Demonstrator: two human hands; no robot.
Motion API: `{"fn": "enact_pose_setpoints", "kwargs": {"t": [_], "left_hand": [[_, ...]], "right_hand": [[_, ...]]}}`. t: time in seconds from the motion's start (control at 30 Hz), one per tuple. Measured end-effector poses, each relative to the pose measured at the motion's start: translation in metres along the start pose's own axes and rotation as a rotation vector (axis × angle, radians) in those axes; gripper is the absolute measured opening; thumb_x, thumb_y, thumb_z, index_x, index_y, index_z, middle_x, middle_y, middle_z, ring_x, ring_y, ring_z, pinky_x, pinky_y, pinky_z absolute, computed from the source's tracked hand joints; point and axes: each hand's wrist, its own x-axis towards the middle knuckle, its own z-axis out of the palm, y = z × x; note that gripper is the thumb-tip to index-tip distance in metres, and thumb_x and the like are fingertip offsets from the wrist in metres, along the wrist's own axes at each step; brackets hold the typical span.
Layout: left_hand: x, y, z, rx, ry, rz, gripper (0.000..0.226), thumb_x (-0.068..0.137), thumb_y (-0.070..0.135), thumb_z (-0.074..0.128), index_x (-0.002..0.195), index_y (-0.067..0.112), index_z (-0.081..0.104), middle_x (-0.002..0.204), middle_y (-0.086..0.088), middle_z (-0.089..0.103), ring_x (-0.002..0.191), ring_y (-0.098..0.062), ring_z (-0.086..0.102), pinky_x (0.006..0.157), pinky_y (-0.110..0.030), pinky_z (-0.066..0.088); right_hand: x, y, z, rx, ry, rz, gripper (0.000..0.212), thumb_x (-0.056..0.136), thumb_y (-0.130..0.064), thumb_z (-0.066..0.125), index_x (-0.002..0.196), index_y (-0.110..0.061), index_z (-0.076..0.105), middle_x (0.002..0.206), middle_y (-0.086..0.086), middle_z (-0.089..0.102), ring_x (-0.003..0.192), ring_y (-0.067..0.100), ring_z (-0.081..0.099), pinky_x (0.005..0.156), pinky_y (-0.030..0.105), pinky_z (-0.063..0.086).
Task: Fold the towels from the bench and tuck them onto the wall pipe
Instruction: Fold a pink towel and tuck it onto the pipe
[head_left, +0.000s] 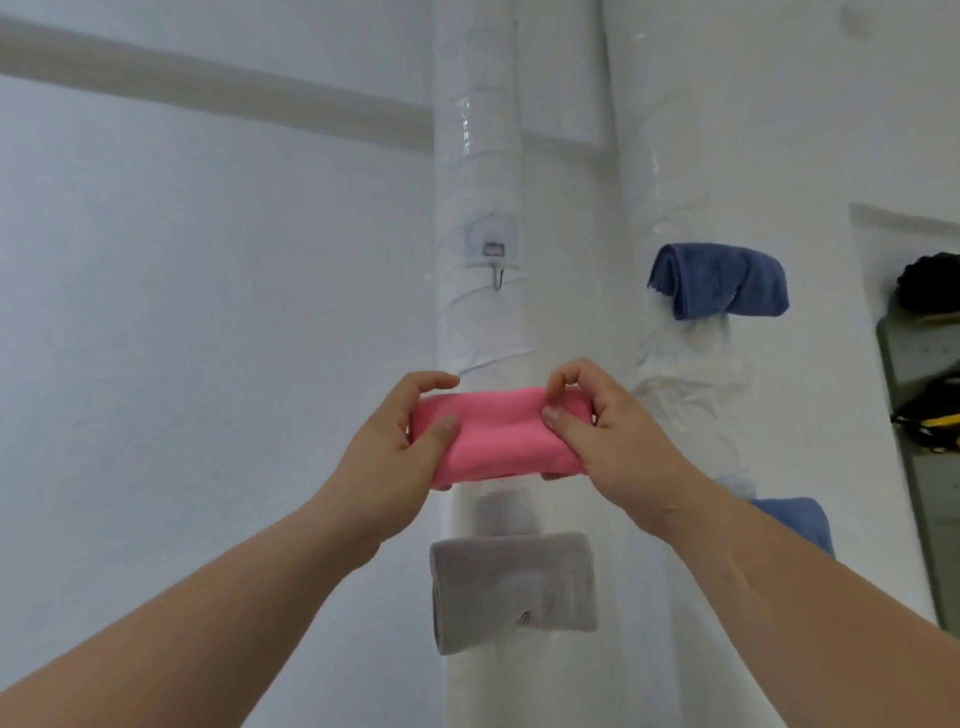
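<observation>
Fingers (431, 383) of the left hand (400, 447) and the right hand (613, 436) curl round opposite ends of the folded pink towel (498, 436), thumbs in front.

Head view: the towel sits at centre frame, its long axis left-to-right, crosswise before the upright wrapped wall pipe (478, 182) and above a tucked grey towel (511, 587). Both hands look equally near; I judge the pipe lies straight behind the fingers.
</observation>
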Motion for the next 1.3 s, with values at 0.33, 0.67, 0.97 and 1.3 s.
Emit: {"fn": "enact_pose_setpoints", "kwargs": {"t": [0.33,0.67,0.97,1.3], "left_hand": [[0.132,0.063,-0.018,0.049,0.17,0.385,0.039,0.088,0.02,0.074,0.12,0.038,0.059,0.119,0.01,0.06,0.104,-0.009,0.062,0.083,-0.025,0.056],[0.197,0.021,-0.008,0.13,0.202,0.338,0.05,0.089,0.031,0.073,0.136,0.028,0.056,0.129,0.003,0.061,0.115,-0.014,0.06,0.104,-0.037,0.051],[0.176,0.02,-0.008,0.373,0.162,0.388,0.049,0.096,0.038,0.061,0.142,0.024,0.054,0.129,0.0,0.059,0.116,-0.019,0.059,0.101,-0.034,0.048],[0.181,0.01,-0.001,1.018,0.162,0.564,0.059,0.105,0.048,0.011,0.16,0.036,-0.008,0.169,0.014,-0.01,0.156,-0.014,-0.01,0.125,-0.053,-0.007]], "right_hand": [[0.132,-0.063,-0.018,-0.046,0.206,-0.383,0.016,0.078,-0.015,0.085,0.087,-0.017,0.071,0.103,0.0,0.068,0.09,0.013,0.066,0.069,0.028,0.061],[0.198,-0.017,-0.008,-0.029,0.262,-0.382,0.021,0.079,-0.015,0.084,0.085,-0.024,0.066,0.096,-0.008,0.065,0.084,0.002,0.061,0.078,0.016,0.052],[0.182,-0.008,-0.01,-0.099,0.221,-0.306,0.019,0.083,-0.026,0.079,0.081,-0.027,0.06,0.097,-0.005,0.062,0.086,0.01,0.059,0.076,0.023,0.052],[0.181,0.01,0.002,-0.83,0.306,-0.47,0.054,0.106,-0.042,0.025,0.158,-0.038,0.012,0.167,-0.014,0.017,0.156,0.017,0.004,0.126,0.045,0.004]]}}
